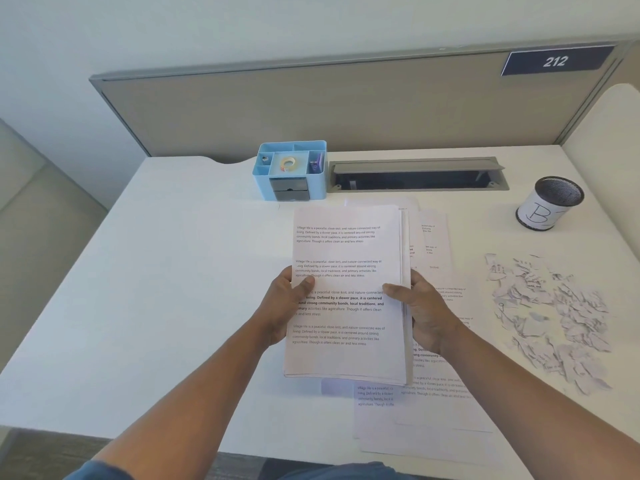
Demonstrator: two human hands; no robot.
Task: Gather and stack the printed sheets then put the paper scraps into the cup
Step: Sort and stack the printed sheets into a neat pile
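Head view: printed sheets [346, 299], 4 text blocks, fingers of both hands curled around their side edges

Matt paper sheets [346, 306], crumpled paper scraps [554, 313], black mesh cup [550, 206], glossy blue plastic organiser [291, 171].

Sheet stack [346, 292] mid-desk over loose sheets [426, 410]; scraps [550, 313] to its right; cup [550, 204] behind scraps; organizer [291, 171] behind stack.
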